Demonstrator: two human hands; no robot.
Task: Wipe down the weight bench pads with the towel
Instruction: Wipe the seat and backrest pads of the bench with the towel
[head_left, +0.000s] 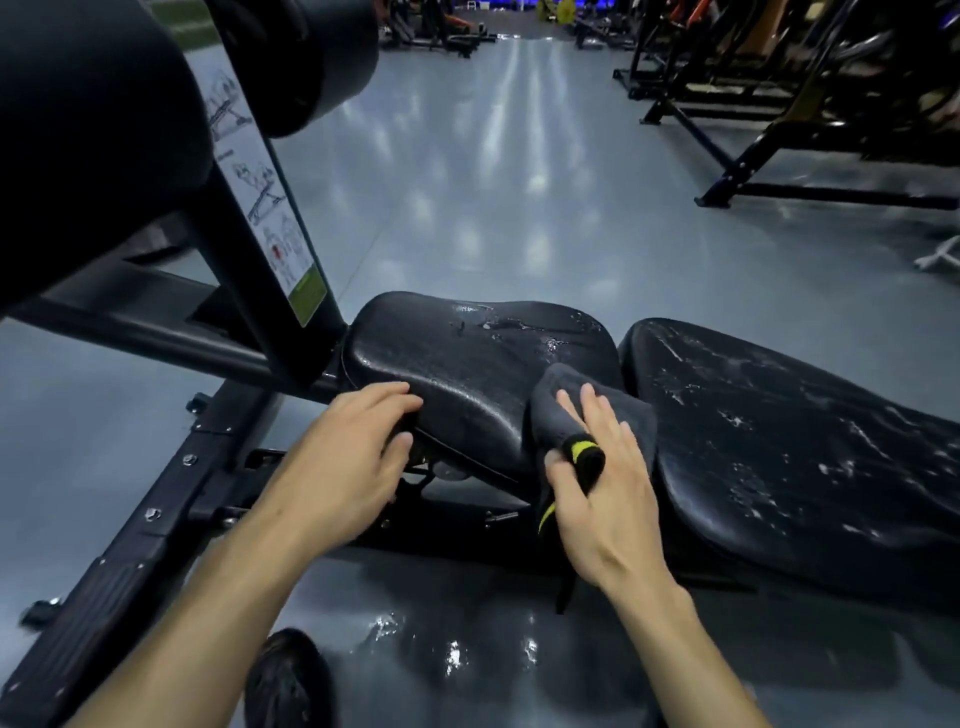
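A black weight bench lies across the view. Its seat pad (467, 358) is at centre, wet and shiny along the far edge. The longer back pad (779, 441) runs to the right, cracked and speckled white. My left hand (353, 467) grips the near left edge of the seat pad, thumb underneath. My right hand (602, 483) presses a dark grey towel (566, 410) with a yellow-and-black tag against the seat pad's right end, at the gap between the two pads. Part of the towel hangs down below my palm.
The bench's black steel frame (156, 509) runs along the floor at left, with an upright post bearing an instruction sticker (270, 218) and round roller pads (93, 145) above. Other gym machines (779, 104) stand at the right. My shoe (288, 680) is on the grey floor, beside wet spots (452, 649).
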